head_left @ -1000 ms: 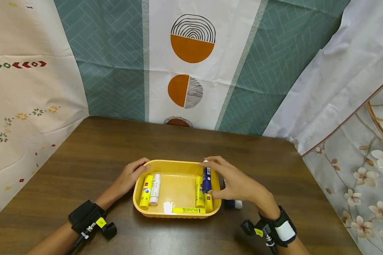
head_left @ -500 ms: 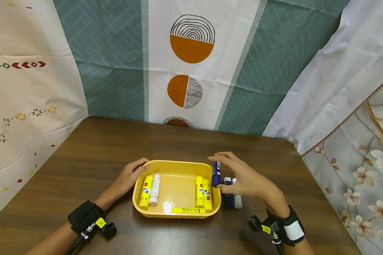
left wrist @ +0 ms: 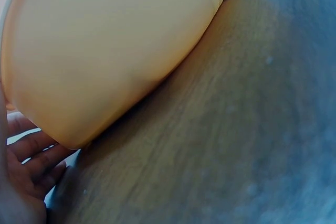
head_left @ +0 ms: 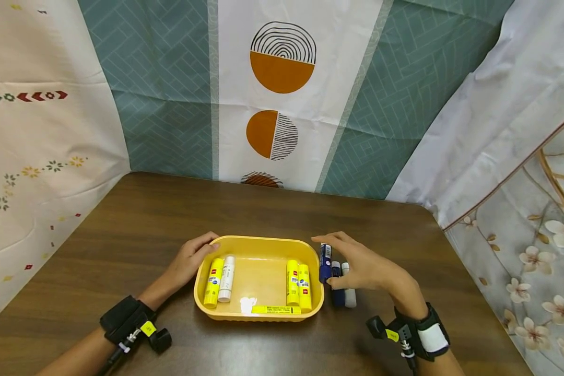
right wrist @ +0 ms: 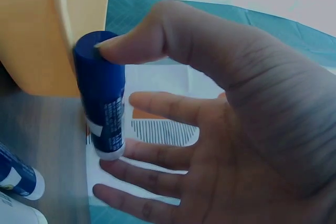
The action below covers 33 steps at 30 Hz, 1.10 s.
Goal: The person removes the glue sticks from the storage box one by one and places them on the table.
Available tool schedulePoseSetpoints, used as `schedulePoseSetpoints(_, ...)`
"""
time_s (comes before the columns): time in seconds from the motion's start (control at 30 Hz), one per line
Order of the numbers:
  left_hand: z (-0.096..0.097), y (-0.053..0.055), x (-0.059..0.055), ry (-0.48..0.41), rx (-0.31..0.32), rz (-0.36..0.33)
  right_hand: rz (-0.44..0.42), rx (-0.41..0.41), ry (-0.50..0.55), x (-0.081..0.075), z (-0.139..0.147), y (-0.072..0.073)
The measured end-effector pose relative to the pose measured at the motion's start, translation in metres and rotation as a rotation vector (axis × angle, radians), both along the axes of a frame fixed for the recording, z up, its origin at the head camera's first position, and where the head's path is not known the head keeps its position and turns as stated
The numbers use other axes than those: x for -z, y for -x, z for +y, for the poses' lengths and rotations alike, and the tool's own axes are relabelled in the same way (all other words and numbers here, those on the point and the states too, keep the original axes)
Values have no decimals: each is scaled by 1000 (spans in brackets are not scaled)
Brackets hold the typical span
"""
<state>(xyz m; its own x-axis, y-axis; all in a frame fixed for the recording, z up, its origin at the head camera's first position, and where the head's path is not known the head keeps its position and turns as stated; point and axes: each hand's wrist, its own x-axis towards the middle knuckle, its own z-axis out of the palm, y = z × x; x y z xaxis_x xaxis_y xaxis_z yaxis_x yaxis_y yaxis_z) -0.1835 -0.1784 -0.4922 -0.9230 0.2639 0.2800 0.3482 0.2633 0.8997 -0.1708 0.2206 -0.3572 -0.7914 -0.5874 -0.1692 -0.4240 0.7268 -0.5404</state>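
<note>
My right hand (head_left: pixel 364 263) pinches a dark blue glue stick (head_left: pixel 325 263) just outside the right wall of a yellow plastic basket (head_left: pixel 258 239). In the right wrist view the thumb presses one end of the blue glue stick (right wrist: pixel 101 93), with fingertips near its white end. My left hand (head_left: pixel 194 259) grips the basket's left rim, thumb over the top. Inside the basket, a yellow glue stick (head_left: pixel 213 282) and a white one (head_left: pixel 226 279) lie at the left. Two yellow glue sticks (head_left: pixel 293 282) lie at the right, and another yellow stick (head_left: pixel 275 310) lies along the near wall.
On the brown table (head_left: pixel 244 350), right of the basket, another dark blue glue stick (head_left: pixel 338 295) and a white one (head_left: pixel 350 296) lie side by side, partly behind my right hand. Patterned cloths (head_left: pixel 169 104) hang along the back and sides.
My right hand has carried the blue glue stick from over the basket's right end out past the rim, then lowered it beside the other two sticks. The left hand stays on the rim.
</note>
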Motion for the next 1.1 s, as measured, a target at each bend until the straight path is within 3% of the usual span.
schedulePoseSetpoints(0.3, -2, -1, 0, 8, -18, -17, -65, 24, -25, 3, 2, 2)
schedulePoseSetpoints(0.9, -1, -1, -1, 1, -1, -35, -172, 86, -125, 29, -8, 8)
schedulePoseSetpoints(1.1, 0, -1, -1, 6, -3, -38, -174, 112, -171, 31, -9, 8)
